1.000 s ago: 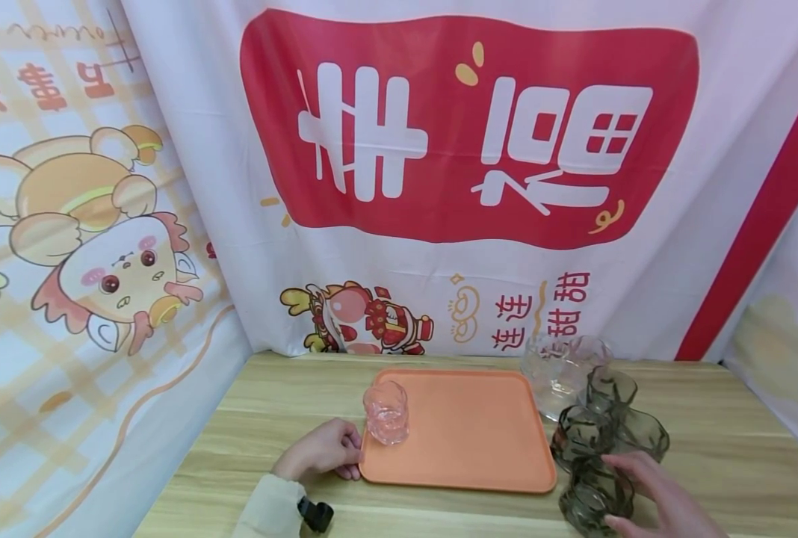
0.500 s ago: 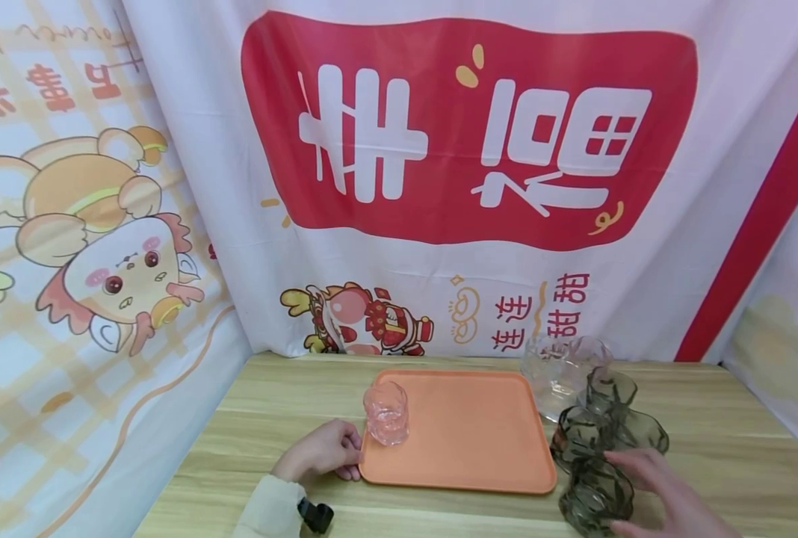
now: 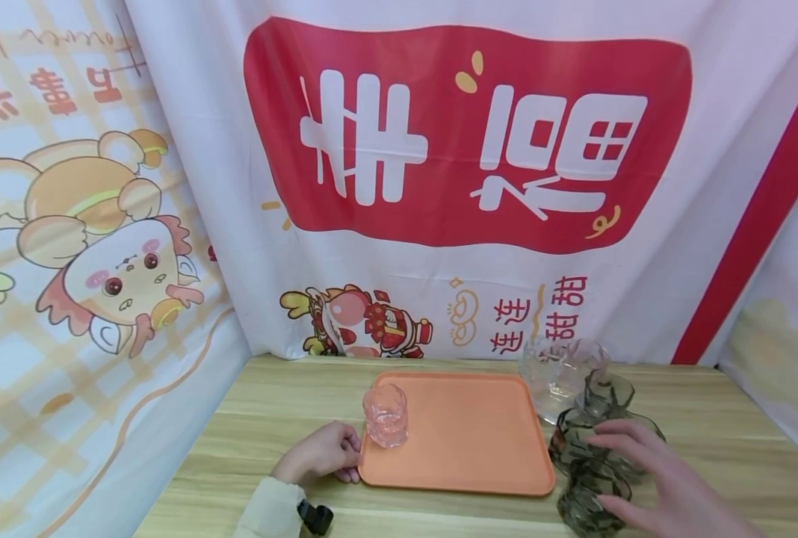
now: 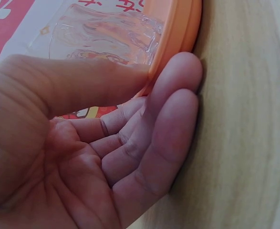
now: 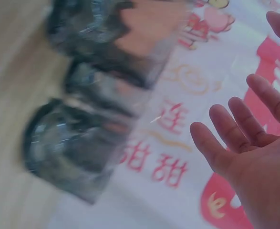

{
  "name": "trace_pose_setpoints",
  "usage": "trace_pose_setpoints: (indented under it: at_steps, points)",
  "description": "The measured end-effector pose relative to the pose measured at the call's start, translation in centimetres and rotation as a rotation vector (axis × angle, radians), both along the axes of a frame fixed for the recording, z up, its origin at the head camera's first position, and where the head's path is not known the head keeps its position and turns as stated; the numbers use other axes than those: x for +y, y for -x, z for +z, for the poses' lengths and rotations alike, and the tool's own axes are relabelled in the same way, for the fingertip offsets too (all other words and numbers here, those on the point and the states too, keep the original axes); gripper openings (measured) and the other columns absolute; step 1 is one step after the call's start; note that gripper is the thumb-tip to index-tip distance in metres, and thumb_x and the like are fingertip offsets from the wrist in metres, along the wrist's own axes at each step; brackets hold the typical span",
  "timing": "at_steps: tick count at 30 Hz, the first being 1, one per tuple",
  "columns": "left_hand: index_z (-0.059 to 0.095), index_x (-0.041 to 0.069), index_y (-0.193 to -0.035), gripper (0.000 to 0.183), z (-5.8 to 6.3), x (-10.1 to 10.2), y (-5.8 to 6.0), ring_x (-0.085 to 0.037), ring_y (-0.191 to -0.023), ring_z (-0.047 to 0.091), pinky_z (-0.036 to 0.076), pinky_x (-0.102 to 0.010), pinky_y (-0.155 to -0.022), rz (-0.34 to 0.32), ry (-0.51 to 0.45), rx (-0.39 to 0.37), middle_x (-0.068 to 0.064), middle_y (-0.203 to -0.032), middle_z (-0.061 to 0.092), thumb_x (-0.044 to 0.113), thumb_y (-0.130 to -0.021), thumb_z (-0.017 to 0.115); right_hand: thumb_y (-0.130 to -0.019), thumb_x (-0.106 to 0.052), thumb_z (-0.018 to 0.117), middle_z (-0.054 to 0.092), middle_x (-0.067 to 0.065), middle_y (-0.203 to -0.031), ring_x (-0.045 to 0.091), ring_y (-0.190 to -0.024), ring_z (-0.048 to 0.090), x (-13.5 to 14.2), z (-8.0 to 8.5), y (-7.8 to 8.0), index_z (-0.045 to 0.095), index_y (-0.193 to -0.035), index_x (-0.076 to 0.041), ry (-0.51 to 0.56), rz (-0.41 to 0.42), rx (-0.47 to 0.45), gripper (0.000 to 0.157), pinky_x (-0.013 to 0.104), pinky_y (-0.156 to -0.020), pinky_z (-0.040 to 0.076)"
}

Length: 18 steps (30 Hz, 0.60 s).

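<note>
My left hand [image 3: 325, 452] pinches the left rim of an orange tray [image 3: 473, 441]; in the left wrist view the thumb lies on the rim and the fingertips are against its outer side. On the tray's left part stands a clear, wavy-sided glass [image 3: 385, 422]. My right hand [image 3: 675, 486] hovers over the smoky dark glasses at the tray's right, its fingers spread and holding nothing. The nearest dark glass [image 3: 582, 512] is just below the thumb. Another dark glass [image 3: 565, 448] is partly hidden by the fingers. In the right wrist view, dark glasses [image 5: 68, 148] appear apart from the hand.
Clear glassware [image 3: 552, 385] stands at the tray's back right corner, beside a further dark glass [image 3: 610, 392]. A printed white cloth [image 3: 466, 314] hangs behind the wooden table [image 3: 291, 396], and more printed cloth hangs at both sides.
My right hand has come off the nearest dark glass, rising and shifting slightly toward the back with fingers spread. The left hand, tray and glasses stay in place.
</note>
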<state>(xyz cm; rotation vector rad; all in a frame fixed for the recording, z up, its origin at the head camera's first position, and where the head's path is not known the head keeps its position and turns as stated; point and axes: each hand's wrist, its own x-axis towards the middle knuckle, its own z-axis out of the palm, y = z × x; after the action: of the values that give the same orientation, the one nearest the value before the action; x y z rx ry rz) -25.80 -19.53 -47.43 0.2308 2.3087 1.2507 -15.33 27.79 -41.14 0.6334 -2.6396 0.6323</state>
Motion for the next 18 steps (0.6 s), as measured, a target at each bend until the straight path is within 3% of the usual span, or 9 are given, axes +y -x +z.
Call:
trace_pose_setpoints:
  at_steps: [6, 12, 18]
  points:
    - [0.056, 0.000, -0.091, 0.006, -0.1, -0.1, 0.2, -0.015, -0.060, 0.066, 0.058, -0.028, -0.057, -0.004, 0.000, -0.010, -0.010, -0.074, 0.065, 0.002, -0.088, 0.060, -0.073, -0.039, 0.081, 0.048, -0.013, -0.126, -0.004, -0.113, 0.042, -2.8, 2.6, 0.8, 0.055, -0.123, -0.033, -0.037, 0.209, 0.109, 0.057, 0.003, -0.086, 0.041]
    - [0.056, 0.000, -0.091, 0.006, -0.2, -0.1, 0.1, -0.014, -0.060, 0.066, 0.058, -0.028, -0.057, -0.001, -0.016, -0.001, -0.011, -0.074, 0.065, 0.002, -0.087, 0.060, -0.080, -0.041, 0.074, 0.047, -0.013, -0.130, 0.005, -0.120, 0.046, -6.0, 4.0, 2.3, 0.050, -0.129, -0.032, -0.049, 0.340, 0.064, 0.055, 0.017, -0.091, 0.049]
    - [0.056, 0.000, -0.091, 0.006, -0.2, -0.1, 0.1, -0.014, -0.059, 0.066, 0.058, -0.029, -0.057, 0.002, -0.016, 0.006, -0.011, -0.073, 0.066, 0.002, -0.087, 0.060, -0.084, -0.048, 0.068, 0.048, -0.015, -0.127, 0.004, -0.115, 0.049, -8.9, 4.3, 4.2, 0.048, -0.131, -0.032, -0.057, 0.376, 0.015, 0.054, 0.031, -0.089, 0.054]
